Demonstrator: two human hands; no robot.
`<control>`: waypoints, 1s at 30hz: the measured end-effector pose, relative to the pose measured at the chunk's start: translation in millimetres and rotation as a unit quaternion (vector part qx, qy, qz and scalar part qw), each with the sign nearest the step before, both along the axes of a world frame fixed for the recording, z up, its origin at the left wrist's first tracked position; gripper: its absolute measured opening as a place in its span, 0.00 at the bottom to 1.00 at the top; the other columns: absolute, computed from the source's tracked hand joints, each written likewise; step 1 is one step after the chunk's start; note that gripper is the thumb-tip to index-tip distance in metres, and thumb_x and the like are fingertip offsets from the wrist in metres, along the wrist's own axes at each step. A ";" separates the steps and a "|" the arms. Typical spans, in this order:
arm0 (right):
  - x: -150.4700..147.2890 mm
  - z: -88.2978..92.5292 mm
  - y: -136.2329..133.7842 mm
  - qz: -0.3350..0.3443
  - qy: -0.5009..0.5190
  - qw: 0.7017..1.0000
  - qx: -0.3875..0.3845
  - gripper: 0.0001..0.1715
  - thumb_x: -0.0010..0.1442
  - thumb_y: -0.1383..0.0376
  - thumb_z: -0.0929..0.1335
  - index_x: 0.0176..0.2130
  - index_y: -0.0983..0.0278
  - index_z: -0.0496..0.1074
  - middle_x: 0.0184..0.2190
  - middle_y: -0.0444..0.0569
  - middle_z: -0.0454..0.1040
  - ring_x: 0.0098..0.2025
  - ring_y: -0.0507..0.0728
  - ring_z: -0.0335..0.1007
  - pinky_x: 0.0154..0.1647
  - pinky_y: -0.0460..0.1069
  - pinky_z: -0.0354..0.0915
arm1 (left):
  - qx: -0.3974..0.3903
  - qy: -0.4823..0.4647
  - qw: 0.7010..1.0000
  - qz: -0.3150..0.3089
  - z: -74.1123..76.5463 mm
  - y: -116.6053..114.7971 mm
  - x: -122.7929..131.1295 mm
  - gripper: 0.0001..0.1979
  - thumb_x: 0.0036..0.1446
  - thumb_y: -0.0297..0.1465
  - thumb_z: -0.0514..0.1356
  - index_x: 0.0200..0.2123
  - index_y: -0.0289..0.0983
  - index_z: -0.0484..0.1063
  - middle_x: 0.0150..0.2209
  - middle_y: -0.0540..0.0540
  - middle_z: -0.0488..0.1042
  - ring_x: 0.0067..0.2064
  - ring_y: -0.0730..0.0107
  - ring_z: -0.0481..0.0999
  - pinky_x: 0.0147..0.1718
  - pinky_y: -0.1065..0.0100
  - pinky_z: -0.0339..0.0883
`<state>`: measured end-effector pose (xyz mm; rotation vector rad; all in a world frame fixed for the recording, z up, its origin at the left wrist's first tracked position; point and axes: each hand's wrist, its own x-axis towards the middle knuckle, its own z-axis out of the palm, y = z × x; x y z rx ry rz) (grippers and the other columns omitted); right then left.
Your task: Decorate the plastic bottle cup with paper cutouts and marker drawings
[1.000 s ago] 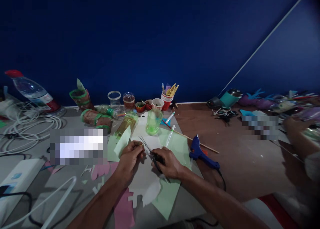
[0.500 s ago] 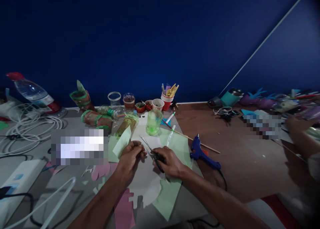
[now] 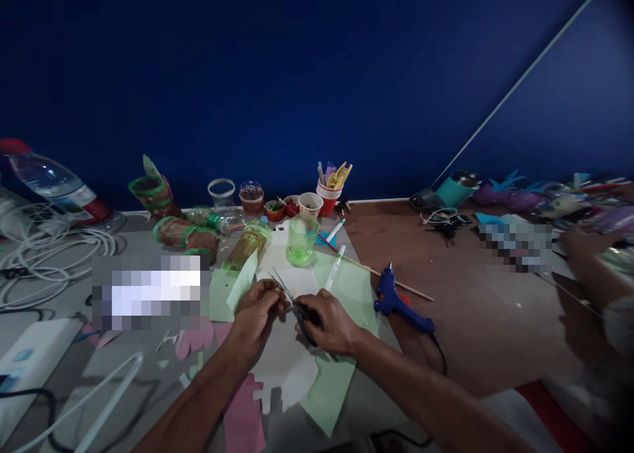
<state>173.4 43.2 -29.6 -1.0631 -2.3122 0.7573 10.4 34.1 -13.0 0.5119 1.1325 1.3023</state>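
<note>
My right hand (image 3: 324,321) is closed round the black handles of a pair of scissors (image 3: 292,298). Their blades point up and to the left, close to the fingertips of my left hand (image 3: 262,308). The left fingers are pinched together; whatever is between them is too small to make out. A sheet of pale green paper (image 3: 242,284) stands folded up beside the left hand. Under both hands lies white paper (image 3: 284,360), with more green paper (image 3: 329,390) at its right. Beyond the blades is a clear cup with a green base (image 3: 302,242).
A blue glue gun (image 3: 399,301) and a thin wooden stick (image 3: 416,292) lie on the right. Pink paper (image 3: 244,417) is in front. Paper cups (image 3: 310,204), bottles (image 3: 54,185) and brown-green tubes (image 3: 185,234) line the back. Another person's hand (image 3: 587,255) is at far right.
The right hand has moved slightly left with the scissors, bringing the blades nearer the left fingertips. The left hand keeps its pinch. The whole view has shifted a little.
</note>
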 end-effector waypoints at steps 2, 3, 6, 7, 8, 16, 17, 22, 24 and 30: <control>-0.4 0.6 -0.2 0.000 0.005 1.000 -0.002 0.14 0.49 0.69 0.66 0.39 0.65 0.71 0.23 0.44 0.72 0.26 0.53 0.62 0.37 0.48 0.56 | 0.002 0.003 1.000 -0.003 -0.4 0.2 0.2 0.08 0.40 0.26 0.64 0.25 0.35 0.66 0.19 0.54 0.69 0.19 0.81 0.66 0.19 0.78 0.60; -0.7 0.8 -0.3 0.000 0.005 1.000 -0.002 0.14 0.49 0.69 0.66 0.39 0.65 0.71 0.23 0.44 0.72 0.26 0.53 0.62 0.38 0.48 0.56 | 0.003 0.003 1.000 -0.006 -0.5 0.2 0.3 0.08 0.40 0.26 0.64 0.24 0.35 0.66 0.19 0.54 0.69 0.19 0.81 0.66 0.19 0.78 0.60; -1.2 0.4 -0.9 -0.006 0.002 1.000 0.002 0.15 0.48 0.69 0.66 0.39 0.65 0.71 0.22 0.43 0.71 0.26 0.53 0.62 0.37 0.48 0.55 | 0.008 -0.003 1.000 -0.014 -0.5 -0.2 0.5 0.09 0.39 0.26 0.65 0.24 0.35 0.66 0.19 0.54 0.69 0.19 0.81 0.65 0.20 0.78 0.60; -1.4 0.0 -1.1 -0.006 0.000 1.000 0.005 0.15 0.48 0.69 0.66 0.39 0.65 0.71 0.22 0.43 0.70 0.26 0.53 0.61 0.37 0.48 0.55 | 0.010 -0.007 1.000 -0.013 -0.3 -0.4 0.5 0.09 0.39 0.26 0.65 0.24 0.35 0.66 0.18 0.55 0.69 0.19 0.81 0.65 0.19 0.78 0.60; -1.6 -0.4 -1.3 -0.006 0.000 1.000 0.009 0.15 0.48 0.69 0.66 0.39 0.65 0.71 0.22 0.43 0.70 0.26 0.53 0.61 0.37 0.48 0.55 | 0.010 -0.011 1.000 -0.012 -0.1 -0.7 0.6 0.09 0.38 0.25 0.65 0.23 0.35 0.66 0.18 0.55 0.69 0.19 0.81 0.65 0.19 0.78 0.60; -2.9 -1.8 -1.2 0.004 -0.010 1.000 0.011 0.12 0.50 0.68 0.64 0.38 0.64 0.70 0.22 0.43 0.70 0.26 0.53 0.61 0.38 0.49 0.55 | 0.001 -0.011 1.000 -0.008 -0.6 -0.1 -1.0 0.10 0.37 0.26 0.66 0.24 0.34 0.67 0.19 0.54 0.70 0.19 0.81 0.65 0.18 0.77 0.59; -3.0 -2.0 -1.0 0.005 -0.013 1.000 0.011 0.12 0.51 0.68 0.64 0.38 0.64 0.70 0.23 0.44 0.70 0.26 0.53 0.61 0.38 0.49 0.55 | 0.001 -0.014 1.000 -0.007 -0.8 0.0 -1.2 0.10 0.36 0.26 0.66 0.24 0.34 0.67 0.19 0.54 0.70 0.19 0.81 0.65 0.18 0.77 0.59; -3.0 -3.1 -0.6 0.002 -0.018 1.000 0.013 0.13 0.52 0.67 0.65 0.39 0.65 0.71 0.24 0.45 0.71 0.27 0.55 0.61 0.37 0.49 0.55 | 0.001 -0.023 1.000 -0.015 -2.1 -0.1 -2.2 0.11 0.37 0.27 0.66 0.25 0.34 0.67 0.19 0.53 0.70 0.19 0.81 0.65 0.18 0.77 0.59; -3.1 -3.4 -0.8 0.002 -0.022 1.000 0.010 0.13 0.52 0.67 0.65 0.39 0.65 0.71 0.24 0.46 0.72 0.28 0.56 0.62 0.37 0.49 0.55 | 0.007 -0.029 0.999 -0.018 -3.3 0.1 -2.7 0.10 0.38 0.27 0.67 0.25 0.34 0.67 0.19 0.53 0.70 0.19 0.82 0.65 0.18 0.78 0.59; -3.5 -0.6 -0.3 0.013 -0.031 0.999 0.002 0.11 0.53 0.68 0.65 0.39 0.66 0.70 0.28 0.47 0.73 0.30 0.55 0.62 0.37 0.49 0.56 | 0.011 -0.041 0.999 -0.034 -4.1 0.4 -4.5 0.09 0.41 0.27 0.66 0.24 0.34 0.66 0.19 0.54 0.69 0.19 0.83 0.63 0.18 0.78 0.58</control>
